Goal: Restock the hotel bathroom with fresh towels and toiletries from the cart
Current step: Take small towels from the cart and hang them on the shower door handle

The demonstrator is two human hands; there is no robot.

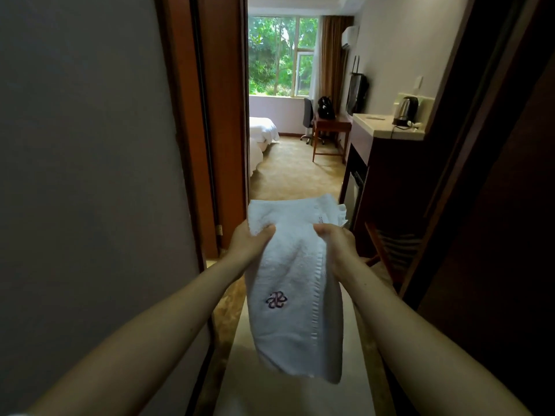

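A white folded towel point(295, 283) with a small dark embroidered emblem hangs in front of me in a hotel room entry hall. My left hand point(250, 240) grips its upper left part, fingers curled over the cloth. My right hand point(335, 240) grips the upper right part near a small label. The top edge of the towel folds away from me over both hands, and the lower part hangs free. No cart and no toiletries are in view.
A grey wall point(90, 175) and an orange-brown door frame point(222, 115) close the left side. A dark wooden cabinet point(387, 175) carrying a kettle point(405, 111) stands on the right, with dark door panels nearer me. Ahead lie carpet, beds point(261, 130), a desk point(330, 127) and a window.
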